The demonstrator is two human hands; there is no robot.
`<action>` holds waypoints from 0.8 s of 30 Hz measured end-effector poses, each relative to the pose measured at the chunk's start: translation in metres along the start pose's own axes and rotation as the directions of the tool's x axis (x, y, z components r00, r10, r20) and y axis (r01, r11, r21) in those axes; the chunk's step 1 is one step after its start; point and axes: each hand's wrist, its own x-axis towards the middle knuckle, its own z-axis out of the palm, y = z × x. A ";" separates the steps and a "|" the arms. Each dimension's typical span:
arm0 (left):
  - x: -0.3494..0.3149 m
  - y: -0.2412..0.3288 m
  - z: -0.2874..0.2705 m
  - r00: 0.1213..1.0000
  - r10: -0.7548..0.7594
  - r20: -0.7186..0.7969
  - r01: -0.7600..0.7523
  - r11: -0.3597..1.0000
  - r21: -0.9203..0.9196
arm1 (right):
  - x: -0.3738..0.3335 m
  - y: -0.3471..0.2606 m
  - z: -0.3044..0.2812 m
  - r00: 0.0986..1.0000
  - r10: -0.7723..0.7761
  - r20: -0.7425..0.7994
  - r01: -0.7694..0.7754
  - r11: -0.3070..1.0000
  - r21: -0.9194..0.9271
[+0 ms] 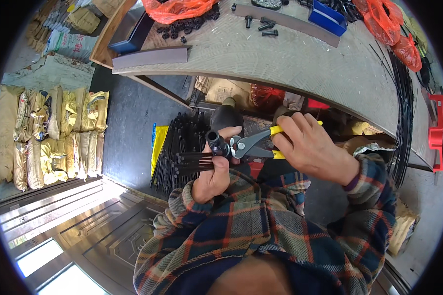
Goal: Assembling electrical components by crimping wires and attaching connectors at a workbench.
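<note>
My left hand [214, 183] is closed around a black tubular fitting [217, 141] with a round opening facing up. Several thin black rods [193, 162] with knobbed ends stick out to the left from the same grip. In my right hand [307, 145] are grey pliers [251, 144] with yellow handles, the fingers wrapped round them. The pliers' jaws meet the right side of the fitting, at a small shiny silvery piece [233, 147]. What exactly the jaws grip is too small to tell. Below and left, a big bundle of black rods [174, 157] stands by the fitting.
Ahead is a grey worktable [290, 59] with black bolts [269, 33], a blue bin [327, 18] and orange plastic bags [381, 24]. Long black strips [403, 108] hang over its right edge. Stacked brown sacks [59, 137] lie left; a red stool [439, 132] stands right.
</note>
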 end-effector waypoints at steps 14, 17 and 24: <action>-0.002 -0.012 -0.017 0.976 -0.001 0.220 0.060 0.963 -0.263 | 0.009 0.030 -0.036 0.849 -0.279 0.449 -0.351 0.337 0.874; -0.002 -0.010 -0.017 0.973 0.017 0.228 0.039 0.970 -0.242 | 0.012 0.032 -0.041 0.831 -0.291 0.474 -0.334 0.419 0.844; -0.003 -0.011 -0.020 0.962 0.092 0.258 -0.025 0.968 -0.251 | 0.023 0.032 -0.035 0.834 -0.291 0.468 -0.275 0.517 0.811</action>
